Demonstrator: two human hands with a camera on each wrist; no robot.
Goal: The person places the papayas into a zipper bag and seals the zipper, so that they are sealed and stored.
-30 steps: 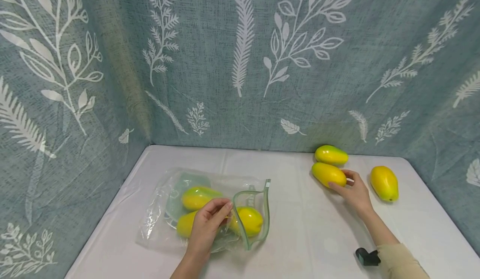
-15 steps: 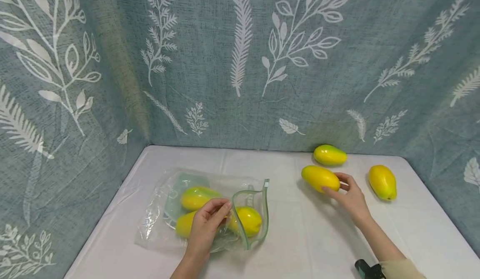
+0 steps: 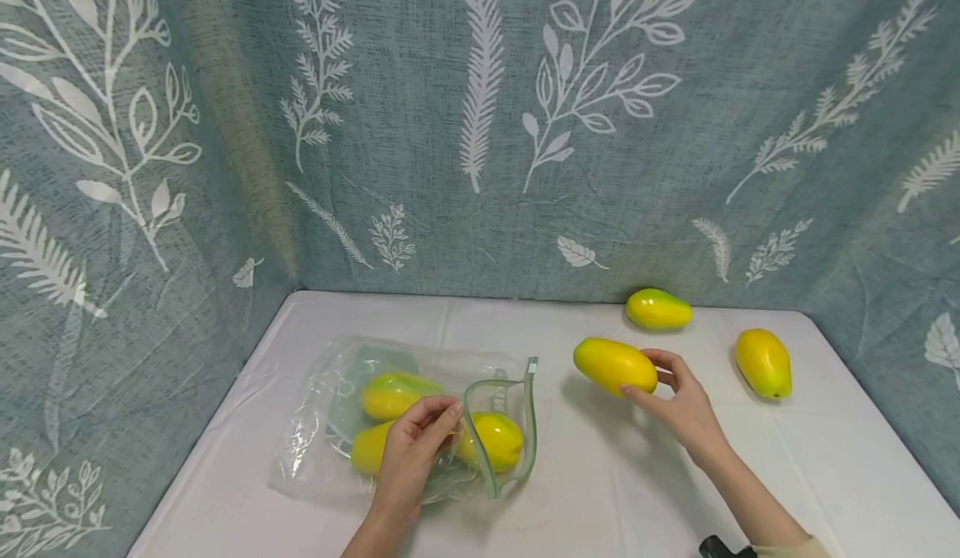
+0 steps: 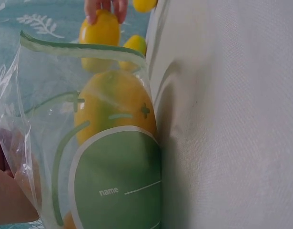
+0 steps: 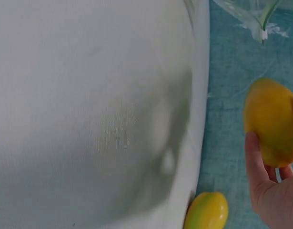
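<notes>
A clear zip bag (image 3: 300, 458) with a green-edged mouth lies on the left of the table, its mouth facing right and standing apart. Inside it are three yellow-green papayas, one papaya (image 3: 501, 441) just behind the mouth. My left hand (image 3: 408, 462) pinches the bag's upper film beside the mouth; in the left wrist view it is partly behind the plastic. My right hand (image 3: 684, 408) grips another papaya (image 3: 613, 365) by its right end, raised above the table to the right of the bag. The right wrist view shows this held papaya (image 5: 271, 121) between thumb and fingers.
Two loose papayas lie at the right: one papaya (image 3: 658, 309) at the back edge, another papaya (image 3: 763, 364) farther right. A patterned cloth (image 3: 420, 125) hangs behind the white table (image 3: 570, 491). A black object (image 3: 720, 547) is at the right wrist.
My right hand has lifted the papaya away from beside the back one and carried it left, toward the bag's mouth. My left hand and the bag have stayed put.
</notes>
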